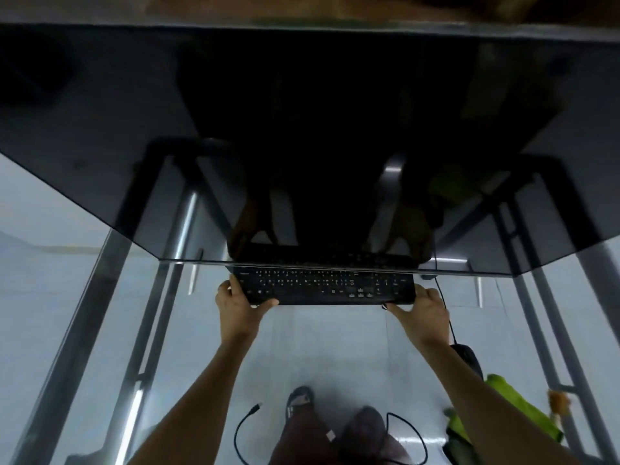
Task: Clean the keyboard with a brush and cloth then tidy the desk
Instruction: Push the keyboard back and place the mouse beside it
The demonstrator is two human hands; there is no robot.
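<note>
A black keyboard lies crosswise in front of me on the glass desk, its far edge against a dark glossy panel. My left hand grips its left end, thumb along the near edge. At the right end, my right hand holds the near corner the same way. A green cloth lies crumpled at the lower right, partly under my right forearm. Beside it the orange bristles of a brush show; its handle is hard to make out.
A black mouse sits by my right wrist, its cord running up past the keyboard. Loose black cables with a USB plug lie near the front edge. Metal desk legs, my feet and the floor show through the glass.
</note>
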